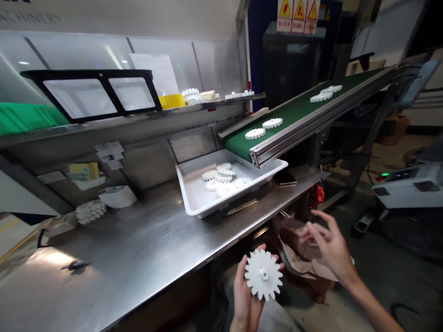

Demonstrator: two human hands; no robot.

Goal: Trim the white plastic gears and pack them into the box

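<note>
My left hand is wrapped round the edge of a white toothed gear, its flat face and small central hub turned up toward me. To the right of it, my right hand hovers in the air over a brown bag. Its fingers are apart, slightly blurred, and I see nothing in them. In a white tray on the bench lie several more white gears, some piled on others.
A green conveyor belt slopes down to the tray, carrying several gears. The metal bench holds a stack of gears, a tape roll, a small dark tool and a phone. Above runs a shelf.
</note>
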